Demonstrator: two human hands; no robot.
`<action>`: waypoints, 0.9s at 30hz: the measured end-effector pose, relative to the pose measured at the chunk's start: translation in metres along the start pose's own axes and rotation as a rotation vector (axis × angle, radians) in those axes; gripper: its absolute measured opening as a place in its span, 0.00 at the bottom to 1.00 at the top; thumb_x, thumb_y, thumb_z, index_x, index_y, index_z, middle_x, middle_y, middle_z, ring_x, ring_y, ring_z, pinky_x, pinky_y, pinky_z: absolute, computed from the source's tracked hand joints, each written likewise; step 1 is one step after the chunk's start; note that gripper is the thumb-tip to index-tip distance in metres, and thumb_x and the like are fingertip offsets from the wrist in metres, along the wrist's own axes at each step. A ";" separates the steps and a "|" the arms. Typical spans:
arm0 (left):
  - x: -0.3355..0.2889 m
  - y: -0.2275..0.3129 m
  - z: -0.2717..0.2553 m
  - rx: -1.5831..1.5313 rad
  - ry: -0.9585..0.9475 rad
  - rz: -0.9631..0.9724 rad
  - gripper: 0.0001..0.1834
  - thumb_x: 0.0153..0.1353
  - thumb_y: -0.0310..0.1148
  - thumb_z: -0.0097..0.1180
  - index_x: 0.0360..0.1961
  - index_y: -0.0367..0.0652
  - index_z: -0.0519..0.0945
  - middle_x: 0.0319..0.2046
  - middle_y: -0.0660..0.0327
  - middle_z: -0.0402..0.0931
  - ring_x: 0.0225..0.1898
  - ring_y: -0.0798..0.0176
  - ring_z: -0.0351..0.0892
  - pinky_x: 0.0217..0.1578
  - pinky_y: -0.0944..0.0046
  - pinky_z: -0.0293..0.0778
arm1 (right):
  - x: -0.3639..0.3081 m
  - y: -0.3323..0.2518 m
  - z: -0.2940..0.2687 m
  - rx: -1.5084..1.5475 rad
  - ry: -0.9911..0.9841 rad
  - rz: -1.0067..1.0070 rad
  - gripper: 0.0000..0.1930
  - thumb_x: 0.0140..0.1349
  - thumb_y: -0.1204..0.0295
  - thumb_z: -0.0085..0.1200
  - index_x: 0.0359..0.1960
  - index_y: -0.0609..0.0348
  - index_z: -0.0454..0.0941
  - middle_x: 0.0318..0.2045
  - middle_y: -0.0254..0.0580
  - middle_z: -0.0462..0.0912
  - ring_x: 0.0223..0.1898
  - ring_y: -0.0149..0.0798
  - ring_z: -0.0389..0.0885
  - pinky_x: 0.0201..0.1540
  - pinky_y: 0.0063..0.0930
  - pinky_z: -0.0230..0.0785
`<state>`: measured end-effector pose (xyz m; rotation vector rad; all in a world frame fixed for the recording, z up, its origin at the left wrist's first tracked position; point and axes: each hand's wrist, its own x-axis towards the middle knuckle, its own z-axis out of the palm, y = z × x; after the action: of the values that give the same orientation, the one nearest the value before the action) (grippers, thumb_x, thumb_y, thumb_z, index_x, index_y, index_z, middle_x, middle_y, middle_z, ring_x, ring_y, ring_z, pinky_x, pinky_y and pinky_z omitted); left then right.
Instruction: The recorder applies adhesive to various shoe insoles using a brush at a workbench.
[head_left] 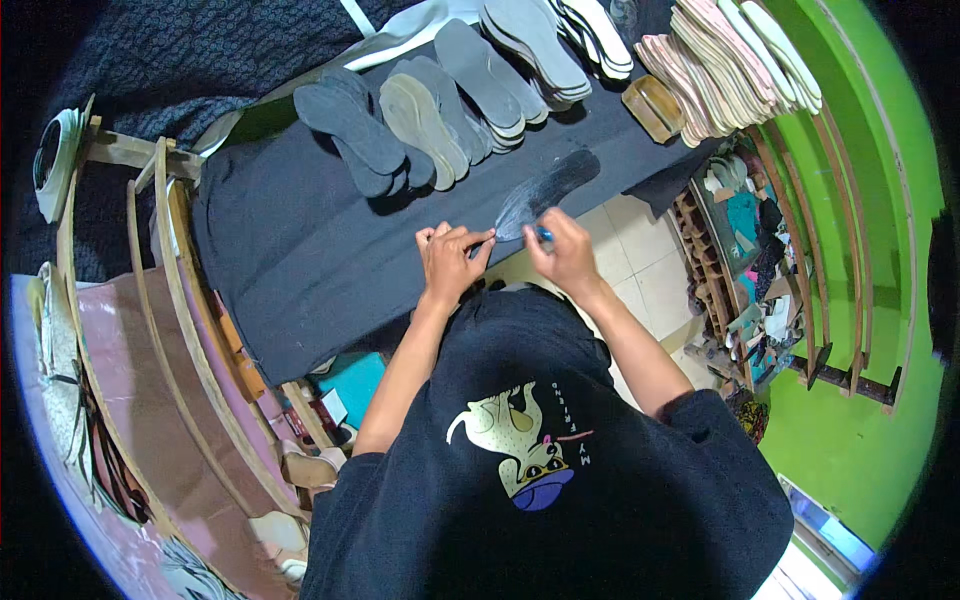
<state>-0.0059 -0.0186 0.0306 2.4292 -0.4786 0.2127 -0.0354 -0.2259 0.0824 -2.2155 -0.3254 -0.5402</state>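
Note:
A black insole (562,184) lies slantwise near the front edge of the dark cloth-covered table (300,270), with pale streaks toward its near end. My left hand (455,262) pinches the tip of that near end between thumb and forefinger. Over the same end, my right hand (565,256) is closed around a small tool with a blue part (543,234); its working end is blurred and mostly hidden by my fingers, so its exact kind does not show.
Stacks of dark grey insoles (350,125), olive-grey insoles (425,125) and pinkish-cream insoles (705,65) line the table's far side. Beside them sits a tan rectangular container (654,108). Wooden rack rails (190,290) stand at left; a cluttered shelf (745,270) stands at right.

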 end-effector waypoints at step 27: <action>0.012 0.003 -0.005 -0.057 -0.076 -0.110 0.06 0.53 0.40 0.73 0.28 0.52 0.90 0.23 0.67 0.83 0.33 0.60 0.79 0.47 0.54 0.60 | 0.012 -0.007 0.023 0.023 -0.024 -0.030 0.10 0.60 0.77 0.65 0.32 0.62 0.72 0.28 0.49 0.76 0.30 0.56 0.80 0.33 0.46 0.73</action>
<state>0.0037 -0.0210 0.0394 2.4059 -0.3778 0.0587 -0.0214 -0.2025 0.0796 -2.1992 -0.3762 -0.5231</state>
